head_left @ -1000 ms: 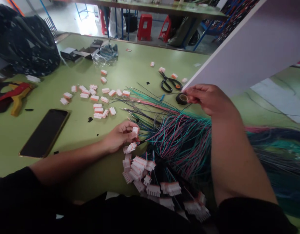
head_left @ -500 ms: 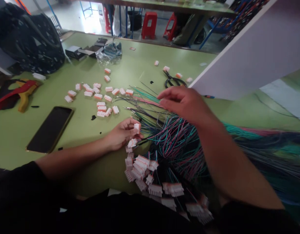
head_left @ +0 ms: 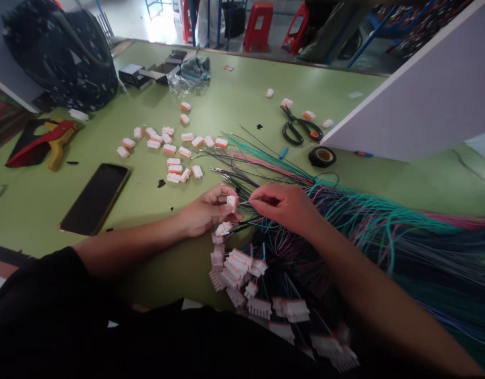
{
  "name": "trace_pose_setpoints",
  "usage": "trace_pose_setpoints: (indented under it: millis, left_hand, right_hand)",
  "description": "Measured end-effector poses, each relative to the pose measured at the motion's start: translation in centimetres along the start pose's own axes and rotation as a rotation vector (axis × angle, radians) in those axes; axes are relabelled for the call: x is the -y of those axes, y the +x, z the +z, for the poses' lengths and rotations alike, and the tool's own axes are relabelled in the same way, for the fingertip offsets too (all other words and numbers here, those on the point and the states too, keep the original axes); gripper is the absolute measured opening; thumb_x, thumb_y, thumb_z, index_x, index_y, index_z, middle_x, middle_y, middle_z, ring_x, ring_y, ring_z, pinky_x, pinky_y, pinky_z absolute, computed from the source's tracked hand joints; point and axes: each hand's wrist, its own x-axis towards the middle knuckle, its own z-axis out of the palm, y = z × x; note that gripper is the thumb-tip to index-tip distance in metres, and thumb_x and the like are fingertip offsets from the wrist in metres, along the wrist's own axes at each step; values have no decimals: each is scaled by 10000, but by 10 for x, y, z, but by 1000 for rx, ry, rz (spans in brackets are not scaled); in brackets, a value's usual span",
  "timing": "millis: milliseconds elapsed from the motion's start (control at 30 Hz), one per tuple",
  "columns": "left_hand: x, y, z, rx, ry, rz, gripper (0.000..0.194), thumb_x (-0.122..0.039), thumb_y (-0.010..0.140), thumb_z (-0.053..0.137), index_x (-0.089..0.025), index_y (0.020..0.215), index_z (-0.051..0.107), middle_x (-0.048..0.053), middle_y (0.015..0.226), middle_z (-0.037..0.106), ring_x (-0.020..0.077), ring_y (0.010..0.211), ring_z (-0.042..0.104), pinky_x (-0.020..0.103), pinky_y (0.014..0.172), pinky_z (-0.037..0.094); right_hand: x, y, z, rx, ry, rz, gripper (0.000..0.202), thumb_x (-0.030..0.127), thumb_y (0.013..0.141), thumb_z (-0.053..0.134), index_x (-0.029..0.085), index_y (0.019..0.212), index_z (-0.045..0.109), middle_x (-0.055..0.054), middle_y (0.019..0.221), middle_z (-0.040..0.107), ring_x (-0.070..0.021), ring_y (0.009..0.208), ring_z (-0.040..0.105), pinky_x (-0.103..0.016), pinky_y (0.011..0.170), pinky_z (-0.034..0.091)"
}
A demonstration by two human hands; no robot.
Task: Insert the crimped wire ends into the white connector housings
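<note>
Between the thumb and fingers of my left hand point(head_left: 206, 211) is a small white and orange connector point(head_left: 232, 203). Just right of it, my right hand point(head_left: 284, 204) pinches a thin wire point(head_left: 244, 202), its tip pointing at the connector. Beneath and beyond my right hand spreads a bundle of green, pink and dark wires point(head_left: 364, 210). Several wired white connectors point(head_left: 238, 266) hang in a cluster below my hands. Loose white and orange connectors point(head_left: 174, 169) lie scattered on the green table point(head_left: 143, 200).
A phone point(head_left: 96, 199) and a red and yellow tool point(head_left: 45, 145) lie at the left. Black scissors point(head_left: 300, 126) and black tape point(head_left: 322, 156) are beyond the wires, beside a pale panel point(head_left: 416, 89). A dark patterned bag point(head_left: 61, 58) stands at the far left.
My right hand has come down and nearer to the connector, now with a wire in its pinch. The black tape has come into sight. The whole view has shifted slightly.
</note>
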Motion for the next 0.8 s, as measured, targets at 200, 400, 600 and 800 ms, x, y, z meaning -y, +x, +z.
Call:
trace_pose_setpoints:
  millis: [200,400,600,800]
  left_hand:
    - [-1,-1,1,0,17,8,306,-177,645,753,-166,845,522,-47,665,623,107,612,645,221,605,492]
    - [1,-1,2,-20,62,32,300,-194,655,743,-166,851,519,-41,672,623,111,621,646,214,588,480]
    - [5,-5,9,-106,209,112,264,-185,679,713,-155,851,515,-34,657,629,98,599,621,204,571,452]
    - [4,-6,14,-152,227,122,264,-180,641,729,-141,814,534,-36,634,623,97,566,598,228,592,466]
  right_hand:
    - [5,2,11,-49,-8,-49,149,209,709,482,193,644,616,-9,649,620,-117,603,517,-250,596,369]
    - [5,0,18,-74,-133,-4,161,214,724,467,182,628,593,-20,603,584,-123,568,493,-261,585,347]
    - [11,-1,29,-54,-84,27,163,195,731,461,180,608,567,-7,574,568,-109,543,470,-246,566,326]
    - [9,2,25,-5,58,39,115,204,718,501,175,640,581,15,573,568,-94,537,467,-222,551,331]
